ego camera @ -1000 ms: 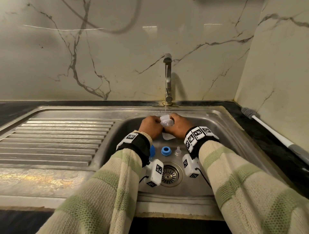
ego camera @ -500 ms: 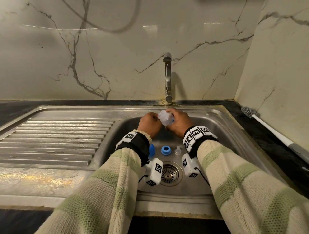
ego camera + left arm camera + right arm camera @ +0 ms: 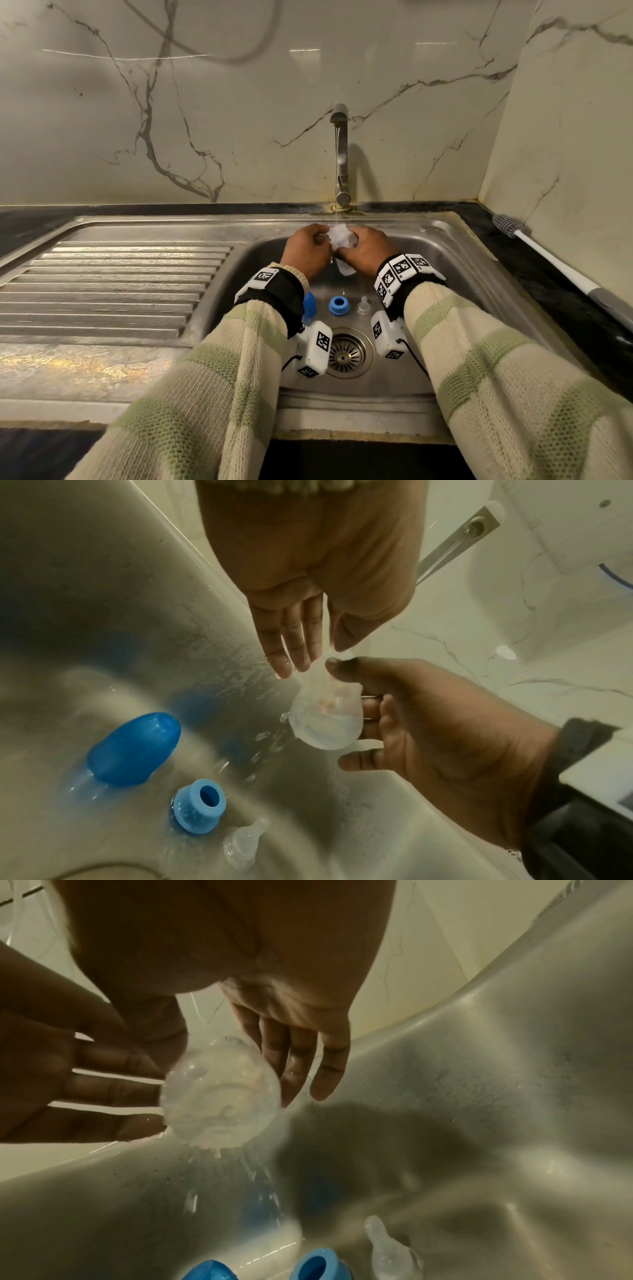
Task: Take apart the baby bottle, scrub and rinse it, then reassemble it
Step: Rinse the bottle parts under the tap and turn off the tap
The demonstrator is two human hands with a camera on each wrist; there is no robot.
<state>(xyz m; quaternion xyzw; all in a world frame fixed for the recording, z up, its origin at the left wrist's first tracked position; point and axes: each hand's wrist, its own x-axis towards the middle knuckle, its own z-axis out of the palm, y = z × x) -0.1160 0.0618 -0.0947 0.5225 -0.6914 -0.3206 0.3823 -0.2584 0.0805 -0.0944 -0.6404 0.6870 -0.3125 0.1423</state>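
The clear bottle body [image 3: 339, 236] is up under the tap [image 3: 339, 154], and a thin stream of water falls on it. My left hand [image 3: 306, 248] holds it from the left, my right hand [image 3: 366, 250] from the right. In the left wrist view my left thumb and fingers [image 3: 291, 647] pinch the narrow top of the bottle [image 3: 325, 715]. In the right wrist view the fingers [image 3: 298, 1056] of my right hand curl round the bottle [image 3: 219, 1096], and water drips off its underside. On the sink floor lie the blue cap [image 3: 133, 750], the blue collar ring [image 3: 200, 804] and the clear nipple [image 3: 245, 842].
The steel sink [image 3: 455, 260] has a round drain [image 3: 346, 353] near its front wall. A ribbed draining board [image 3: 113, 284] runs off to the left. A white-handled bottle brush [image 3: 548, 260] lies on the dark counter at the right, against the marble wall.
Both hands have lifted the bottle a little, up and back toward the tap, and it now sits in the stream. The cap, ring and nipple have not moved.
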